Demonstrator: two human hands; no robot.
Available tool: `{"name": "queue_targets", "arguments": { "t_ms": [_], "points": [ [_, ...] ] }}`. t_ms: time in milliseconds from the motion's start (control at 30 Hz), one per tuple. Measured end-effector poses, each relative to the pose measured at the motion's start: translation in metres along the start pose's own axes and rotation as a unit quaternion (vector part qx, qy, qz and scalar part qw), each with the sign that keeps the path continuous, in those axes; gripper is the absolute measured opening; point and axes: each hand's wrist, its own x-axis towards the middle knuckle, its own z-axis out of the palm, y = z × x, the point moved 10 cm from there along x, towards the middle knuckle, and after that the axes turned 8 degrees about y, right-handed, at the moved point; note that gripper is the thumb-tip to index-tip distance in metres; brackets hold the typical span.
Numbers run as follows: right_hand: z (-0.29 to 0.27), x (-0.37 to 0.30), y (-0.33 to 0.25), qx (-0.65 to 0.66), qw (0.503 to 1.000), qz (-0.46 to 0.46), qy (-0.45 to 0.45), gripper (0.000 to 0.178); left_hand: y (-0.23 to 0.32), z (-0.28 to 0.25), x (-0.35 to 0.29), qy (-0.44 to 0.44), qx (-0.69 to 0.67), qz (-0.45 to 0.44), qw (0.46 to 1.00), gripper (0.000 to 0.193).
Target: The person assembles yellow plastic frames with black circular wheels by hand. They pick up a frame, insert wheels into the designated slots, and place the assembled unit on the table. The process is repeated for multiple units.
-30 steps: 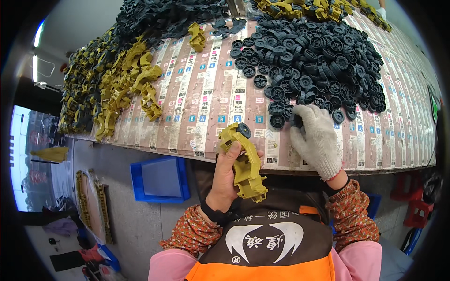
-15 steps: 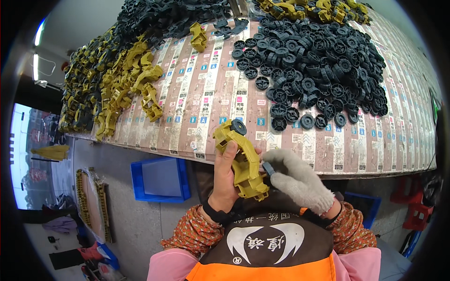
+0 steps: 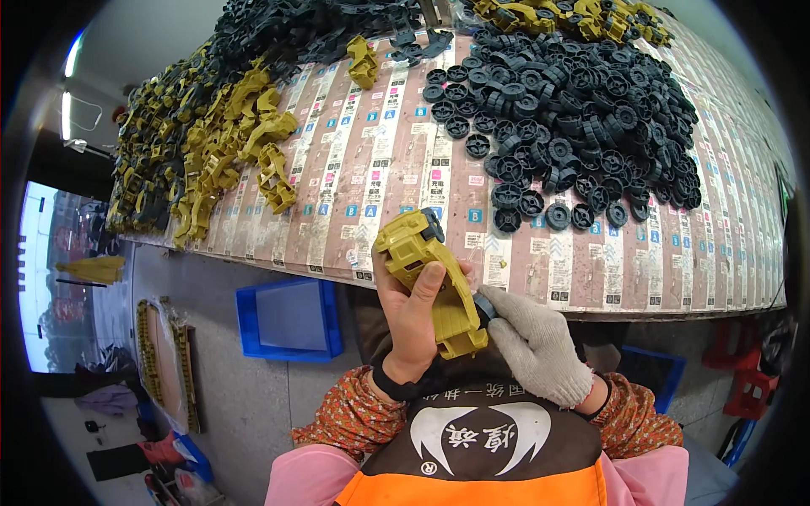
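A yellow toy truck body (image 3: 454,305) is held up at the table's near edge in my bare left hand (image 3: 411,316), thumb across its side. One dark wheel (image 3: 433,225) sits at its far end. My right hand (image 3: 531,341), in a pale knitted glove, pinches another dark wheel (image 3: 484,308) against the right side of the body, near its lower end. Part of that wheel is covered by the gloved fingers.
A heap of dark wheels (image 3: 582,118) lies on the table (image 3: 337,244) at the right. Yellow truck bodies (image 3: 207,160) are piled at the left, with dark plastic parts (image 3: 287,34) behind. A blue bin (image 3: 291,325) is below the edge.
My left hand has turned the truck body, so more of its side and top shows. My right hand has brought the wheel from just beside the body up against it.
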Motion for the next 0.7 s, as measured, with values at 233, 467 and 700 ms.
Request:
{"name": "queue_targets", "arguments": {
  "t_ms": [233, 467, 700],
  "points": [
    [0.012, -0.008, -0.006, -0.022, 0.999, -0.016, -0.027, 0.062, 0.011, 0.019, -0.02, -0.081, 0.054, 0.125, 0.987, 0.082],
    [-0.004, 0.007, -0.001, -0.088, 0.995, -0.013, -0.039, 0.047, -0.005, 0.033, -0.005, -0.129, 0.125, 0.036, 0.983, 0.08],
    [-0.06, 0.035, -0.03, -0.022, 0.994, -0.066, 0.082, 0.053, -0.032, 0.042, -0.021, -0.303, 0.271, -0.169, 0.898, 0.083]
  ]
}}
